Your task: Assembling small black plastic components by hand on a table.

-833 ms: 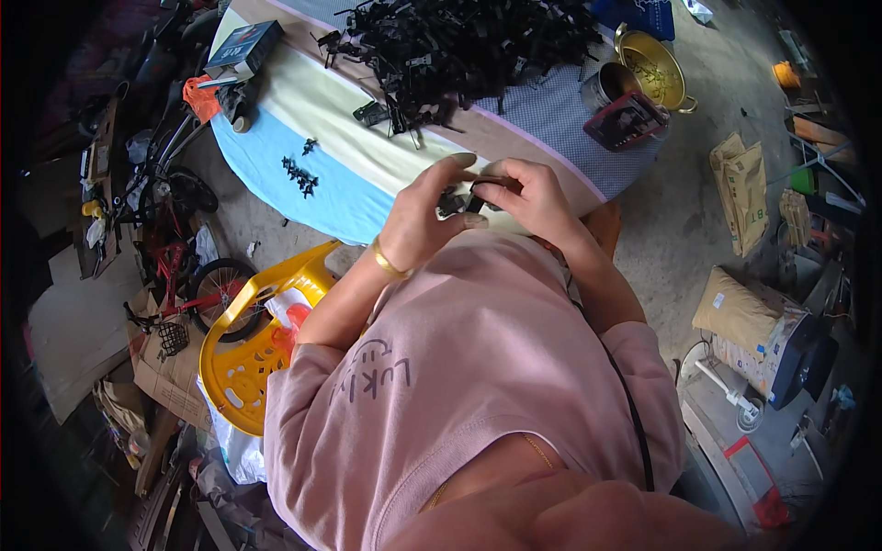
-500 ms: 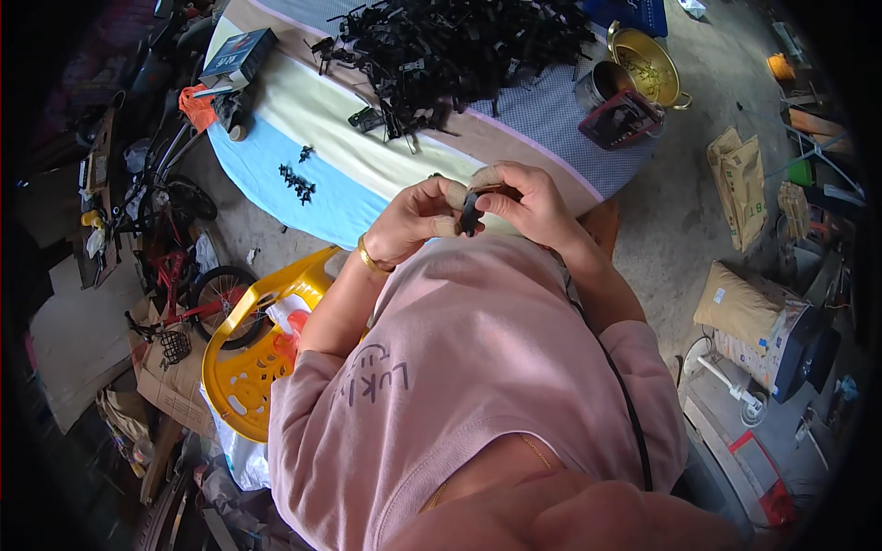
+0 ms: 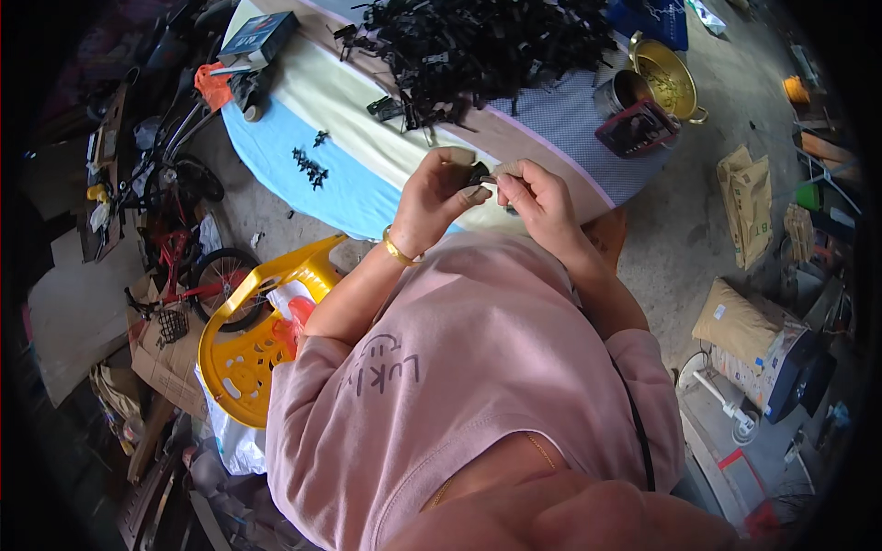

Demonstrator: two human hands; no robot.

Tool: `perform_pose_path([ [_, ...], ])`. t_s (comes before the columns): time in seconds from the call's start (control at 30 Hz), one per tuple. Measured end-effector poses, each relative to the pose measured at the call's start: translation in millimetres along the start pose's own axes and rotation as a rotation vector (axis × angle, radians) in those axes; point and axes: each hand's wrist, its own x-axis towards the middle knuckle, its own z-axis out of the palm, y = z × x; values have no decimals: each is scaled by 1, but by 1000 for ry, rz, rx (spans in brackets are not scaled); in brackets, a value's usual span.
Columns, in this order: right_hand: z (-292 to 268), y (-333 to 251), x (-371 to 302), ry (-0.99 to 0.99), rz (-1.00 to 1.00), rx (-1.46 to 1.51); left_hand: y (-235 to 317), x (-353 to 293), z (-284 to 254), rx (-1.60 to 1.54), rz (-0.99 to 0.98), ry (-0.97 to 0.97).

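Observation:
A small black plastic part point(image 3: 479, 172) is held in front of my chest, over the near edge of the table. My left hand point(image 3: 432, 197) grips it between thumb and fingers. The tips of my right hand point(image 3: 540, 197) are pinched together at its other side, where a thin piece shows; its exact shape is hidden. Beige coverings wrap some of my fingertips. Beyond my hands spreads a big heap of black plastic parts point(image 3: 487, 64). To the left, several small black pieces point(image 3: 310, 168) lie on the blue stripe of the tablecloth point(image 3: 266, 138).
On the table's right stand a gold pot point(image 3: 695, 92), a dark metal container point(image 3: 617, 92) and a dark red box point(image 3: 636, 129). A blue box point(image 3: 262, 39) sits at the far left. A yellow plastic chair point(image 3: 234, 367) is beside my left arm; paper sacks point(image 3: 746, 207) lie on the right.
My hands have drawn slightly apart, and the left one has turned its fingers upward. More of the black part shows between them. The whole view has shifted a little.

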Motion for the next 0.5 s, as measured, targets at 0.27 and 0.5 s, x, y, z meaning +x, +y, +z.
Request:
perform_pose_path([
  [0.27,7,-4,0,21,-53,-128,-3,-5,0,191,15,91],
  [0.5,9,3,5,-77,130,-70,-3,-12,5,505,174,165],
])
